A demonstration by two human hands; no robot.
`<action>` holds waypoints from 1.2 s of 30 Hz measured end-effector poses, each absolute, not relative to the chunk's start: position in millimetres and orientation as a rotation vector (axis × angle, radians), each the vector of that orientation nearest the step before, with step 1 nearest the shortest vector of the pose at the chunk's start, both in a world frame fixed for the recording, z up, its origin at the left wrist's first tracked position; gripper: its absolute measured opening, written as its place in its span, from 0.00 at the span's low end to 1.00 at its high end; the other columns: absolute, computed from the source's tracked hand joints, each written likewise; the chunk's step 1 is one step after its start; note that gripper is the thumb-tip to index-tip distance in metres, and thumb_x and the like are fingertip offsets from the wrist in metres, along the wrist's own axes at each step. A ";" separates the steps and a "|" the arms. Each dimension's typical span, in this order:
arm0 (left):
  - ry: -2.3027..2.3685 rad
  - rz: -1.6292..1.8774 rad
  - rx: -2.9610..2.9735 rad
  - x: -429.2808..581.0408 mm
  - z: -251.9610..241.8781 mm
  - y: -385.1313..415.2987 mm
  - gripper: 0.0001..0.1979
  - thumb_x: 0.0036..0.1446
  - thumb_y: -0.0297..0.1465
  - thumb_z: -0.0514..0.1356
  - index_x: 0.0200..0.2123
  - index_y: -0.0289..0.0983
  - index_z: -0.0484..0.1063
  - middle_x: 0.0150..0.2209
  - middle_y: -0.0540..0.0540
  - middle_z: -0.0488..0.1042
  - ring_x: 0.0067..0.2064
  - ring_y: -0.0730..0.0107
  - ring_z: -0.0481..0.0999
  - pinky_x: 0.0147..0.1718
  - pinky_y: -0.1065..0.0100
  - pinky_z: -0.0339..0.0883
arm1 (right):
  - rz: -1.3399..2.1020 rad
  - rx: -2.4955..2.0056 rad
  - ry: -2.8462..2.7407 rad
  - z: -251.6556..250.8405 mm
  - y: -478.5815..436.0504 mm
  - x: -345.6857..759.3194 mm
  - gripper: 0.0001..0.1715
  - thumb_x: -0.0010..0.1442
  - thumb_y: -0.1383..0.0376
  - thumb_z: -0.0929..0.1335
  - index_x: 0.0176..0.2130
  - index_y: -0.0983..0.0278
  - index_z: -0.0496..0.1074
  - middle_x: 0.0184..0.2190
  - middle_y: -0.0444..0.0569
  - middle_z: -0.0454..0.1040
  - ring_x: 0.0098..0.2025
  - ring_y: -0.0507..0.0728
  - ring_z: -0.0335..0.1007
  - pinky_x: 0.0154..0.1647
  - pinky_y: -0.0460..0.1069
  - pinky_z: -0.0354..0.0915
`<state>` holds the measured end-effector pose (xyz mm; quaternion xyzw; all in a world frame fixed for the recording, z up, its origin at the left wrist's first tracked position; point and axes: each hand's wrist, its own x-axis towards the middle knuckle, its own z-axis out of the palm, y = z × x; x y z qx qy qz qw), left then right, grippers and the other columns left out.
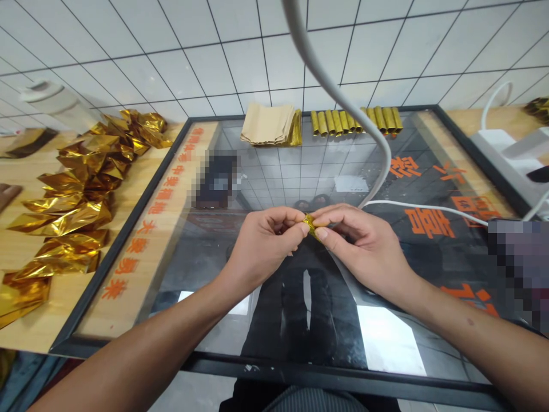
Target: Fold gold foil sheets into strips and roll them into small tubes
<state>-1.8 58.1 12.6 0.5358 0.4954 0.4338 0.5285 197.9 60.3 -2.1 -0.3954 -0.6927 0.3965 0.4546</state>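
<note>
Between the fingertips of both hands is a small piece of gold foil paper (310, 222), held above the glass tabletop (274, 189). My left hand (268, 237) pinches its left end with thumb and forefinger. The other end is gripped by my right hand (364, 237), thumb below and fingers above. Fingers cover most of the piece, so its full shape is hidden. Beyond the hands lies a stack of tan paper sheets (268, 123) with gold undersides. To the right of that stack, a row of rolled gold paper tubes (330, 123) lies along the back edge.
Folded gold foil pieces (81, 189) spread over the wooden table at left, near a white bottle (60, 103). A grey flexible stalk (343, 97) arches over the glass. A white cable (429, 209) runs right, near a power strip (497, 151). Another person's hand (7, 194) shows at far left.
</note>
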 end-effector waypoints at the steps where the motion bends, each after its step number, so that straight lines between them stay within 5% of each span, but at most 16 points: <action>1: 1.179 1.044 1.289 -1.6 12.6 58.1 0.05 0.58 0.33 0.71 0.32 0.37 0.82 0.27 0.51 0.76 0.27 0.77 0.71 0.25 0.75 0.69 | 0.967 -0.978 -1.715 -2.2 60.3 197.6 0.02 0.70 0.64 0.74 0.43 0.57 0.82 0.47 0.48 0.85 0.49 0.60 0.83 0.51 0.56 0.78; 36: 1.244 1.025 1.284 0.8 17.6 56.1 0.04 0.53 0.26 0.68 0.27 0.36 0.76 0.25 0.51 0.78 0.25 0.78 0.68 0.24 0.75 0.61 | 0.632 -1.087 -1.898 2.9 57.0 193.9 0.14 0.61 0.77 0.70 0.35 0.58 0.77 0.43 0.45 0.86 0.44 0.58 0.83 0.44 0.52 0.73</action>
